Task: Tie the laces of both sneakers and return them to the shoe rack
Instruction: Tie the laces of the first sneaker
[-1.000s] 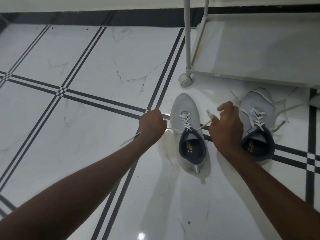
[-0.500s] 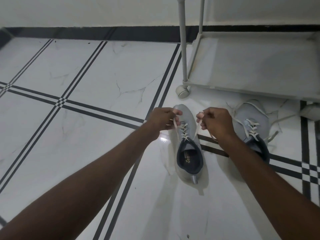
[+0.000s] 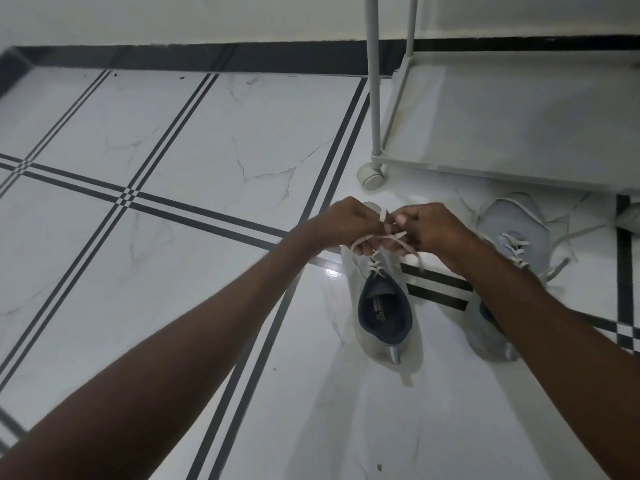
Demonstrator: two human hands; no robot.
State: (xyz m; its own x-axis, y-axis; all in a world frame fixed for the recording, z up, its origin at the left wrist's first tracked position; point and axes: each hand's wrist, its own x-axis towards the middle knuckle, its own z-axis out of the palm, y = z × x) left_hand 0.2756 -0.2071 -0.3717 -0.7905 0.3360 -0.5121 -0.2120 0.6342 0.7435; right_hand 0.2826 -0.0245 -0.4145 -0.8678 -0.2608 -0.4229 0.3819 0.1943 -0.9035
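Note:
Two light grey sneakers with dark linings stand on the tiled floor, toes pointing away from me. Above the toe half of the left sneaker [image 3: 384,313], my left hand [image 3: 341,225] and my right hand [image 3: 433,228] meet, each pinching an end of its white laces [image 3: 388,237], which cross between my fingers. The right sneaker [image 3: 519,233] lies beside it, partly hidden by my right forearm, its laces loose and spread on the floor. The shoe rack [image 3: 519,116], pale grey with a bare bottom shelf, stands just beyond the shoes.
The rack rolls on a small castor [image 3: 372,174] close to the left sneaker's toe, and its two upright poles [image 3: 374,77] rise out of view. A dark skirting band runs along the wall. White marble tiles with black stripes stretch to the left.
My hands were spread wide, pulling the laces sideways; they have since risen and come together over the left sneaker, crossing the lace ends. The view has tilted up slightly.

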